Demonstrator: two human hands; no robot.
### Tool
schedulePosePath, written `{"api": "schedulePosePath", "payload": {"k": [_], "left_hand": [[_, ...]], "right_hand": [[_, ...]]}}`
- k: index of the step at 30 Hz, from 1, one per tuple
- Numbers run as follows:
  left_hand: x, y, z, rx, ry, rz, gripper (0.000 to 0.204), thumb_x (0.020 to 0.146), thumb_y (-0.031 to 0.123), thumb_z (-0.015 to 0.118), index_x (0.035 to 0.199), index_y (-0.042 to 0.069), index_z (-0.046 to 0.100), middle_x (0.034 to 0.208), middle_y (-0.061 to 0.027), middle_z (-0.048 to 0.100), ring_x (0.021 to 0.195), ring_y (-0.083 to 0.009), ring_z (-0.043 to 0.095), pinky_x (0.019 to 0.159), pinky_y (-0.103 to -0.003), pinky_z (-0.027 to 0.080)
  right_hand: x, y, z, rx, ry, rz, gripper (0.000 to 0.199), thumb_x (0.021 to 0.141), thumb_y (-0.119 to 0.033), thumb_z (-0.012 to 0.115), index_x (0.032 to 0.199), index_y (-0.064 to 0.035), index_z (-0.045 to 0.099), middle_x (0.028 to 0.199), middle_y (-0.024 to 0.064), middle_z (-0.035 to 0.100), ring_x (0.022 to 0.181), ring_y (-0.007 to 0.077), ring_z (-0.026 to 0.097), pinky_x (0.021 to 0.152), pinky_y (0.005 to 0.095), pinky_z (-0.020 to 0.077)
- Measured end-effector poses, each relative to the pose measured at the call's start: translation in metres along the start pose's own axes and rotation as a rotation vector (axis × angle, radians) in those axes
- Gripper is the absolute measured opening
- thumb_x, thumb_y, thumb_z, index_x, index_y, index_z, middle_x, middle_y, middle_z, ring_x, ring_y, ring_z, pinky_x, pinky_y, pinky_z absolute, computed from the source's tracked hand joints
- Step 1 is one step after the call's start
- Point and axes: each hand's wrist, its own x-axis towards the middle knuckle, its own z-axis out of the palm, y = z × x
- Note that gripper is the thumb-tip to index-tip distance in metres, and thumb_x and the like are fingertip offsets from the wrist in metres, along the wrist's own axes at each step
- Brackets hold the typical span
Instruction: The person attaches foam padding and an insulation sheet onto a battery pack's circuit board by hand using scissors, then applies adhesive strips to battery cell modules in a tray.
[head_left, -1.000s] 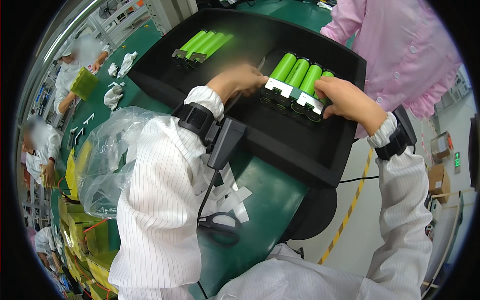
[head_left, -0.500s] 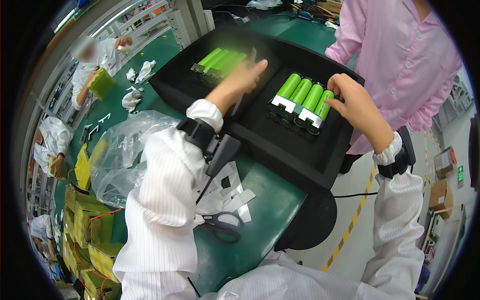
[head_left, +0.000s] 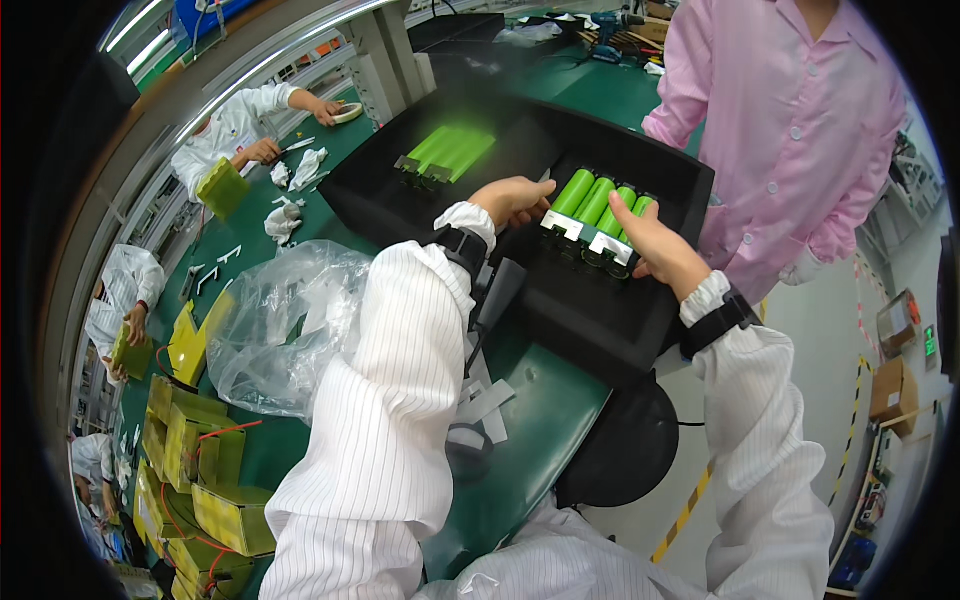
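A battery pack [head_left: 592,208] of several green cylindrical cells, with pale metal strips and black holders at its near end, is in the right half of a black foam tray [head_left: 600,335]. My left hand [head_left: 512,202] is closed at the pack's left side, fingers curled and thumb against its edge. A thin grey tip, perhaps of a slim tool, shows faintly above that thumb. On the pack's right side my right hand [head_left: 664,246] grips it, thumb over the end cell and fingers underneath. In the tray's left half sits a second green battery pack [head_left: 448,153], blurred.
Left of my arm lie a clear plastic bag [head_left: 290,335] and several yellow-wrapped blocks [head_left: 235,515] with red wires. Scissors [head_left: 468,448] and white strips [head_left: 487,402] are partly behind my left sleeve. A person in pink [head_left: 780,140] stands beyond the tray; others work at far left.
My left hand has come from over the left pack to the right pack's left side. My right hand has shifted down from its far corner to grip its right side.
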Motion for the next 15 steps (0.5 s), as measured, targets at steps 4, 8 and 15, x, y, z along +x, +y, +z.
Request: {"api": "schedulePosePath", "payload": {"k": [4, 8, 15], "left_hand": [[0.014, -0.011, 0.001, 0.074, 0.019, 0.01, 0.067, 0.085, 0.058, 0.033, 0.1, -0.001, 0.061, 0.082, -0.0108, 0.058, 0.066, -0.0196, 0.044, 0.062, -0.034, 0.038], [0.016, -0.016, -0.001, -0.065, 0.041, 0.016, 0.071, 0.084, 0.061, 0.034, 0.088, -0.004, 0.061, 0.062, -0.0001, 0.043, 0.049, -0.0087, 0.024, 0.046, -0.026, 0.021], [0.036, 0.005, -0.04, -0.302, -0.059, 0.113, 0.072, 0.082, 0.065, 0.031, 0.074, -0.001, 0.057, 0.053, -0.0031, 0.047, 0.034, -0.0059, 0.027, 0.034, -0.022, 0.018]], "right_hand": [[0.007, 0.008, 0.008, 0.066, 0.033, -0.07, 0.104, 0.074, -0.071, 0.041, 0.137, -0.0083, -0.012, 0.139, 0.0255, 0.015, 0.119, 0.0438, 0.032, 0.087, 0.0609, 0.0339], [0.014, 0.017, 0.004, 0.095, 0.119, -0.129, 0.104, 0.075, -0.072, 0.036, 0.136, 0.0004, -0.008, 0.123, 0.0289, 0.039, 0.099, 0.0381, 0.052, 0.066, 0.0433, 0.0499], [0.015, -0.013, -0.039, 0.544, -0.026, -0.01, 0.115, 0.069, -0.077, 0.038, 0.134, 0.0063, -0.006, 0.119, 0.0426, 0.028, 0.101, 0.0436, 0.051, 0.078, 0.0419, 0.0496]]}}
